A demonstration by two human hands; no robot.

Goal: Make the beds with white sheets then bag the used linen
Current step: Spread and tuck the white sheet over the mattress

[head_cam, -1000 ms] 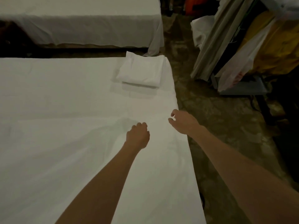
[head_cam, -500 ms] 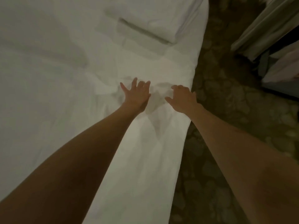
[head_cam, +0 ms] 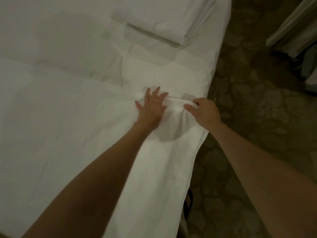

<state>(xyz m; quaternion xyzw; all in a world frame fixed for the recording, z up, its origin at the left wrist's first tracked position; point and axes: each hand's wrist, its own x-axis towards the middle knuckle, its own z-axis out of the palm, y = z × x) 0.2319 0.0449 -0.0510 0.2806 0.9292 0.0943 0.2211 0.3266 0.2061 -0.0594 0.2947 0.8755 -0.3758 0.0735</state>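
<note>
A white sheet covers the bed and hangs over its right edge. My left hand lies flat on the sheet with its fingers spread, near that edge. Just to its right, my right hand grips a raised fold of the sheet between thumb and curled fingers. The fold runs between the two hands. A folded stack of white linen rests on the bed at the top, beyond both hands.
Dark patterned floor runs along the bed's right side. Pale leaning boards or panels stand at the upper right. A sandalled foot shows on the floor beside the bed's edge.
My left hand has flattened and spread on the sheet. My right hand has closed on a fold of the sheet near the bed's edge. The view has dropped closer to the bed.
</note>
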